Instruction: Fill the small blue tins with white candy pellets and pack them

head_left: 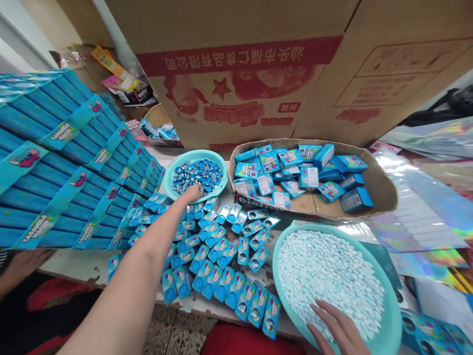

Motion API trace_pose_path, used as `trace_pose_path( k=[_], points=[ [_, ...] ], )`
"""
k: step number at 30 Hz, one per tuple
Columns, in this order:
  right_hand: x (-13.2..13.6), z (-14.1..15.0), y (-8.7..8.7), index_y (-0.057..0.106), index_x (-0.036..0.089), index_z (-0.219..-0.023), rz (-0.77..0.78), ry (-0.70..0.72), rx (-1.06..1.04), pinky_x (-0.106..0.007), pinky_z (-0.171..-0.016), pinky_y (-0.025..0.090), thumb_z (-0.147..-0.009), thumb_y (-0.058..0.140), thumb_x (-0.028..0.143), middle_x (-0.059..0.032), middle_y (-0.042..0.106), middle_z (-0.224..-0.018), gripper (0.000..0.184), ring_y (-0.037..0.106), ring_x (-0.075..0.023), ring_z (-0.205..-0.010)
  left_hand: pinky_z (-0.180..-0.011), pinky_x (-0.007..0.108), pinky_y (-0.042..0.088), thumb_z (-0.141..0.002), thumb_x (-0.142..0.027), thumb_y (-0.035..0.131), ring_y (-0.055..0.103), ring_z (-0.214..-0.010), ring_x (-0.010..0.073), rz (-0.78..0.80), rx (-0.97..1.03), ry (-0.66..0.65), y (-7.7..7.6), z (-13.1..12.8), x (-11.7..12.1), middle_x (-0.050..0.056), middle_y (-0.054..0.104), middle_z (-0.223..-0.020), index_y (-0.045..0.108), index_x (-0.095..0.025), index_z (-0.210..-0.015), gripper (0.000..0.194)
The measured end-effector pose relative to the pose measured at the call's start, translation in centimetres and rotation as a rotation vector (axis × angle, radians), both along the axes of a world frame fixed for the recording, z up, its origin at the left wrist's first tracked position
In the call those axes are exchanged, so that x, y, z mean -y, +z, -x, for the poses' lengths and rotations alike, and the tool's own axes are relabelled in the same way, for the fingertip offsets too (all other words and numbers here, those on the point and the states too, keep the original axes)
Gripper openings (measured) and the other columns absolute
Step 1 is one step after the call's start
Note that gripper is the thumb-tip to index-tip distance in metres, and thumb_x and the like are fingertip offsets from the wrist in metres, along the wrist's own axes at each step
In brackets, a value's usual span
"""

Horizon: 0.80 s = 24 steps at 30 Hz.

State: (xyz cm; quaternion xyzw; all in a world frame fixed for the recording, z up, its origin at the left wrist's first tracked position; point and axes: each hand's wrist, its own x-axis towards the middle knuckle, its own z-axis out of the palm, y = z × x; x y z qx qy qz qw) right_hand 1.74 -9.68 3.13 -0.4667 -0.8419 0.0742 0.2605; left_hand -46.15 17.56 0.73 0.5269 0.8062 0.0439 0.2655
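Observation:
My left hand (194, 192) reaches into a turquoise bowl (168, 178) of shiny blue and silver discs (199, 173). Its fingers are curled among the discs at the near rim; what they grip, if anything, is hidden. At the lower right, my right hand (338, 328) rests on small pale candies (328, 276) in a larger turquoise basin (392, 315), with its fingers apart. Between the two bowls lie many small blue boxes (224, 285) in loose rows. Several of the nearest show a silvery disc in a round window; others show a plain blue round.
Stacked blue display packs (66, 172) rise on the left, with another person's hand (29, 264) below them. A cut-down carton (384, 197) of blue boxes stands behind the basin, before a tall cardboard box (258, 113). Iridescent sheets (417, 212) lie at the right.

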Motion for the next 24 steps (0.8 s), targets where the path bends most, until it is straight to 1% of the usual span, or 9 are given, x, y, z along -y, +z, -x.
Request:
trace_pose_path(
  k=[2, 5, 10, 13, 16, 19, 21, 23, 24],
  points=[
    [-0.7, 1.5, 0.9, 0.057, 0.021, -0.114, -0.003, -0.042, -0.022, -0.03, -0.076, 0.053, -0.089, 0.051, 0.035, -0.0081, 0.064, -0.103, 0.029, 0.063, -0.0198, -0.094, -0.081, 0.025, 0.041, -0.065, -0.015, 0.064, 0.059, -0.091, 0.0206, -0.026, 0.057, 0.025, 0.1, -0.1, 0.0, 0.003, 0.066, -0.085, 0.06, -0.018, -0.072, 0.008],
    [-0.9, 3.0, 1.3, 0.059, 0.021, -0.111, 0.026, -0.085, -0.059, -0.03, -0.077, 0.053, -0.088, 0.052, 0.032, -0.0082, 0.064, -0.102, 0.026, 0.062, -0.0193, -0.094, -0.077, 0.024, 0.042, -0.06, -0.009, 0.067, 0.058, -0.081, 0.0176, -0.083, 0.15, 0.109, 0.2, -0.4, 0.2, 0.001, 0.062, -0.071, 0.06, -0.017, -0.065, 0.012],
    [-0.1, 4.4, 0.9, 0.064, 0.023, -0.106, 0.156, -0.195, -0.239, -0.034, -0.08, 0.053, -0.084, 0.058, 0.033, -0.0071, 0.066, -0.101, 0.024, 0.063, -0.021, -0.094, -0.059, 0.023, 0.043, -0.067, -0.013, 0.064, 0.05, -0.058, 0.0111, -0.238, 0.286, 0.409, 1.3, -0.6, 0.3, -0.003, 0.052, -0.06, 0.059, -0.015, -0.077, 0.012],
    [-0.4, 5.7, 1.6, 0.068, 0.023, -0.096, 0.422, -0.406, -0.494, -0.038, -0.083, 0.052, -0.076, 0.065, 0.04, -0.0075, 0.068, -0.099, 0.027, 0.063, -0.0242, -0.094, -0.053, 0.021, 0.041, -0.074, -0.019, 0.059, 0.045, -0.053, 0.008, -0.361, 0.36, 0.563, 3.1, -0.6, 0.4, -0.003, 0.051, -0.066, 0.056, -0.014, -0.087, 0.014],
    [-1.9, 8.2, 3.0, 0.068, 0.02, -0.093, 0.785, -0.627, -0.964, -0.038, -0.084, 0.052, -0.067, 0.073, 0.044, -0.008, 0.069, -0.101, 0.035, 0.063, -0.0253, -0.096, -0.052, 0.019, 0.041, -0.074, -0.019, 0.057, 0.047, -0.055, 0.0073, -0.453, 0.448, 0.556, 5.4, -3.1, 2.5, -0.002, 0.053, -0.072, 0.054, -0.016, -0.089, 0.015],
    [-4.0, 11.7, 4.0, 0.066, 0.021, -0.098, 1.098, -0.625, -1.555, -0.036, -0.087, 0.051, -0.062, 0.078, 0.043, -0.0059, 0.067, -0.108, 0.044, 0.062, -0.0234, -0.102, -0.054, 0.02, 0.044, -0.07, -0.021, 0.062, 0.052, -0.058, 0.0091, -0.473, 0.576, 0.362, 6.9, -9.9, 8.2, -0.004, 0.055, -0.072, 0.056, -0.018, -0.082, 0.013],
    [-5.1, 13.7, 4.0, 0.066, 0.023, -0.1, 1.309, -0.546, -1.838, -0.037, -0.085, 0.053, -0.062, 0.076, 0.047, -0.0043, 0.068, -0.105, 0.046, 0.063, -0.0223, -0.099, -0.063, 0.024, 0.047, -0.076, -0.023, 0.058, 0.056, -0.067, 0.0115, -0.466, 0.683, -0.016, 7.1, -15.7, 13.2, -0.003, 0.057, -0.077, 0.056, -0.02, -0.082, 0.007],
    [-5.9, 14.9, 3.7, 0.067, 0.023, -0.096, 1.462, -0.482, -2.003, -0.034, -0.08, 0.055, -0.066, 0.073, 0.05, -0.0031, 0.069, -0.097, 0.041, 0.064, -0.0206, -0.096, -0.079, 0.03, 0.047, -0.081, -0.022, 0.052, 0.057, -0.083, 0.0149, -0.433, 0.676, -0.312, 6.9, -20.7, 17.6, 0.0, 0.06, -0.085, 0.058, -0.021, -0.082, 0.007],
    [-6.1, 15.1, 3.4, 0.067, 0.022, -0.093, 1.506, -0.468, -2.06, -0.032, -0.078, 0.055, -0.068, 0.071, 0.048, -0.0029, 0.07, -0.095, 0.037, 0.064, -0.0196, -0.095, -0.085, 0.034, 0.046, -0.082, -0.023, 0.051, 0.056, -0.09, 0.0172, -0.41, 0.633, -0.412, 6.8, -22.5, 19.3, 0.002, 0.061, -0.089, 0.059, -0.021, -0.084, 0.008]
  ],
)
